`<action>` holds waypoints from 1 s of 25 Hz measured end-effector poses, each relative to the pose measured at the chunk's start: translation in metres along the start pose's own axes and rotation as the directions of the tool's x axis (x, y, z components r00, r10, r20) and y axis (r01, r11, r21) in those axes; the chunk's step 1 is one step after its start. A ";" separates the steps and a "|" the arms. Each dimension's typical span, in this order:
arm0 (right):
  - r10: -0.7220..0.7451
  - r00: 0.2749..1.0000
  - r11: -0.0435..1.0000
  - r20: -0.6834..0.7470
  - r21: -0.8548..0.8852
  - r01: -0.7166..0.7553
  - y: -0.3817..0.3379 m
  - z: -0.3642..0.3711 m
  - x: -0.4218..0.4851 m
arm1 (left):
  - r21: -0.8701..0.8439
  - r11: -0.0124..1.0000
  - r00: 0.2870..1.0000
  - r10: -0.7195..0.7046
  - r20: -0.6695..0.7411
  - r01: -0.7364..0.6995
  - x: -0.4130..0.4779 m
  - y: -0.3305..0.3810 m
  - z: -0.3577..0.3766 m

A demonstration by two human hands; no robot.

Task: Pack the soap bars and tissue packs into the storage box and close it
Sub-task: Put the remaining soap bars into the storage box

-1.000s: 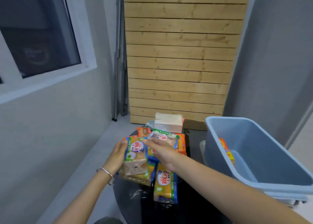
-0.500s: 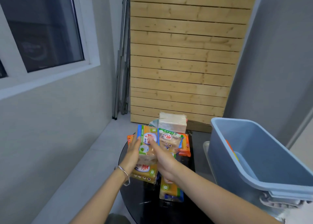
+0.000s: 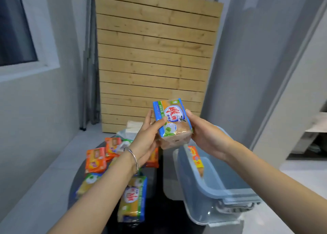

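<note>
both hands, left and right, grip one blue-green film-wrapped soap bar pack over the translucent blue plastic storage box; best lowered flat beside the orange pack inside.

Soap bars lie on the table left of the storage box — one bar inside it

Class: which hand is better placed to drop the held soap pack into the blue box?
Likely right: the right hand grips the soap pack above the blue box; the left hand holds its far side, over the table.
</note>
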State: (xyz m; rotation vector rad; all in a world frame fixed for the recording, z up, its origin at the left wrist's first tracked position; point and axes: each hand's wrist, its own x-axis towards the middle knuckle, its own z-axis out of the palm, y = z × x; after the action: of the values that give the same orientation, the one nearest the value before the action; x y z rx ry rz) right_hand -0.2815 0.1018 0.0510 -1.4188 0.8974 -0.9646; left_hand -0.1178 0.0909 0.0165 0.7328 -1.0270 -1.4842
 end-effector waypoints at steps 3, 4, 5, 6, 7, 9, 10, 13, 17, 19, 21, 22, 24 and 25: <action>0.061 0.995 0.998 -0.072 0.009 -0.061 0.004 -0.055 -0.017 | 0.065 0.989 0.989 -0.136 0.053 0.133 0.028 -0.019 0.043; 0.090 0.992 0.996 -0.087 0.036 -0.087 0.008 -0.072 -0.023 | 0.074 0.978 0.976 -0.203 0.084 0.197 0.037 -0.026 0.056; 0.124 0.988 0.991 -0.096 0.068 -0.118 0.013 -0.086 -0.026 | 0.084 0.959 0.954 -0.279 0.110 0.271 0.045 -0.034 0.067; 0.158 0.982 0.984 -0.108 0.106 -0.146 0.018 -0.100 -0.029 | 0.098 0.937 0.932 -0.344 0.113 0.334 0.055 -0.043 0.079; 0.188 0.975 0.974 -0.120 0.152 -0.169 0.025 -0.111 -0.030 | 0.120 0.917 0.916 -0.390 0.087 0.379 0.064 -0.054 0.089; 0.248 0.958 0.951 -0.143 0.226 -0.212 0.040 -0.127 -0.027 | 0.173 0.883 0.897 -0.442 -0.008 0.437 0.082 -0.075 0.103; 0.285 0.945 0.939 -0.161 0.243 -0.242 0.046 -0.132 -0.024 | 0.196 0.865 0.885 -0.464 -0.038 0.462 0.090 -0.085 0.107; 0.369 0.911 0.906 -0.184 0.288 -0.309 0.062 -0.145 -0.007 | 0.284 0.809 0.854 -0.513 -0.088 0.515 0.110 -0.108 0.106; 0.477 0.852 0.871 -0.216 0.249 -0.424 0.077 -0.144 0.014 | 0.494 0.678 0.825 -0.537 -0.174 0.545 0.124 -0.126 0.096; 0.537 0.809 0.841 -0.239 0.232 -0.490 0.082 -0.144 0.020 | 0.510 0.618 0.783 -0.588 -0.204 0.598 0.123 -0.126 0.097; 0.577 0.777 0.815 -0.253 0.239 -0.527 0.087 -0.145 0.025 | 0.556 0.548 0.749 -0.621 -0.232 0.625 0.122 -0.126 0.098; 0.589 0.764 0.807 -0.264 0.256 -0.533 0.088 -0.145 0.027 | 0.563 0.535 0.742 -0.629 -0.232 0.630 0.123 -0.126 0.099; 0.602 0.744 0.798 -0.290 0.260 -0.544 0.089 -0.142 0.028 | 0.523 0.553 0.728 -0.651 -0.215 0.649 0.125 -0.128 0.095; 0.608 0.733 0.794 -0.305 0.234 -0.562 0.090 -0.140 0.028 | 0.486 0.570 0.720 -0.664 -0.203 0.662 0.125 -0.128 0.094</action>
State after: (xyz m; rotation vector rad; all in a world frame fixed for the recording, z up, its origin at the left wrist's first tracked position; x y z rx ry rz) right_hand -0.4009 0.0179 -0.0338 -0.7548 1.4333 -0.7778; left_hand -0.2779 -0.0139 -0.0461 1.6758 -1.2547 -1.8394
